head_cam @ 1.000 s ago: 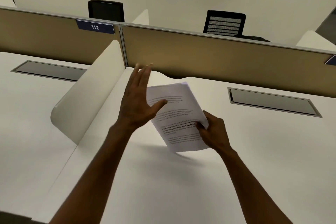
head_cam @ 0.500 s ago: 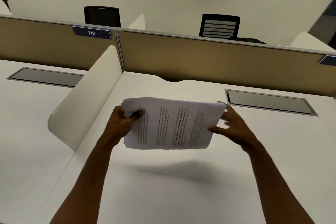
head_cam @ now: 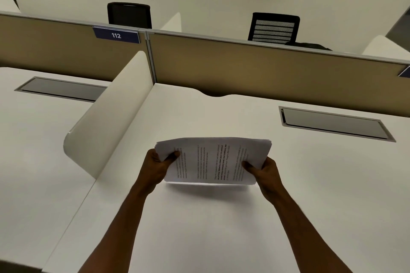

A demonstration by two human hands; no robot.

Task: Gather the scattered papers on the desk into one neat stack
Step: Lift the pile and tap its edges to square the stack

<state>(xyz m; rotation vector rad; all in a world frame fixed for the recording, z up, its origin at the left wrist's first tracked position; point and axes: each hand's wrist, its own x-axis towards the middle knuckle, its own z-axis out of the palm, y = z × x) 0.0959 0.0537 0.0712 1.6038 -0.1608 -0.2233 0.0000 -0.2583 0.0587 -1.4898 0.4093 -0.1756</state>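
Observation:
A stack of printed white papers is held sideways just above the white desk, its lower long edge close to the desktop. My left hand grips the stack's left end, thumb on the front sheet. My right hand grips the right end the same way. The sheets' top edges are slightly fanned. No loose papers show elsewhere on the desk.
A curved white side divider rises to the left of the stack. A tan partition runs along the desk's back, with a "112" label. A grey cable hatch sits at the right, and two black chairs stand beyond the partition.
The stack went from tilted in my right hand to sideways between both hands. It has since dropped nearer the desk, and my right hand has closed on its right end.

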